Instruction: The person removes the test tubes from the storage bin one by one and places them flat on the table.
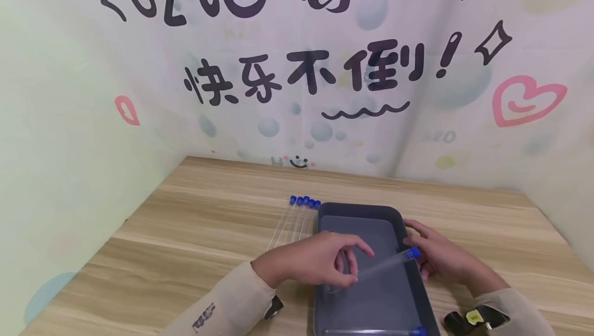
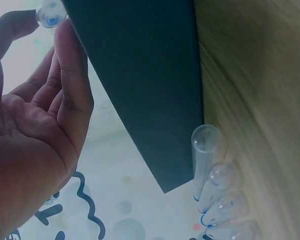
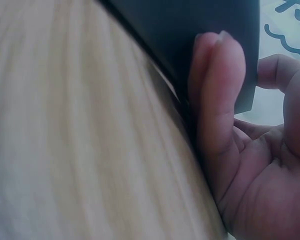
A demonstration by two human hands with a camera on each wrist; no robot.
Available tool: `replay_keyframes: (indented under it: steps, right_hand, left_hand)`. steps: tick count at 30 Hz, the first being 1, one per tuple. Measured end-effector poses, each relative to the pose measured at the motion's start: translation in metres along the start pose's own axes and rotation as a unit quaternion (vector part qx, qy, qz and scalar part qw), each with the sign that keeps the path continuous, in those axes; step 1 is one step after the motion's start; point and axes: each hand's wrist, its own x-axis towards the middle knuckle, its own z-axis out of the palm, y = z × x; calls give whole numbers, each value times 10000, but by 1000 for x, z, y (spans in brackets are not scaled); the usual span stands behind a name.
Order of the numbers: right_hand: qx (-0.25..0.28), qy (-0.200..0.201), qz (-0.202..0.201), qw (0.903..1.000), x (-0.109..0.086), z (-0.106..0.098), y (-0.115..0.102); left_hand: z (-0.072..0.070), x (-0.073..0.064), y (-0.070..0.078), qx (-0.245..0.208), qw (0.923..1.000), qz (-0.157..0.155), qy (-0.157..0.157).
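In the head view my left hand (image 1: 317, 261) is above a dark grey tray (image 1: 357, 210). Its thumb and fingers pinch a clear test tube (image 1: 387, 265) by the uncapped end, and the tube's blue cap (image 1: 412, 252) points toward the tray's right wall. The left wrist view shows the rounded end of that tube (image 2: 51, 14) between thumb and fingertips. My right hand (image 1: 438, 253) holds the tray's right side, with fingers against the outer wall (image 3: 225, 30) in the right wrist view. Another capped tube (image 1: 366, 332) lies across the tray's near end.
Several clear tubes with blue caps (image 1: 305, 201) lie side by side on the wooden table (image 1: 209, 212), left of the tray. A printed cloth (image 1: 297, 78) hangs behind the table. Dark wrist devices (image 1: 473, 319) sit at both sleeves.
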Motion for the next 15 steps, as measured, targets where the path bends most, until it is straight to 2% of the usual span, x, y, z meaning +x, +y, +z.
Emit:
replay_keyframes:
  steps: [15]
  right_hand:
    - [-52,-114,-93,9999,0,-1,1]
  left_hand:
    - [-1,0,-3,116,9994,-292,166]
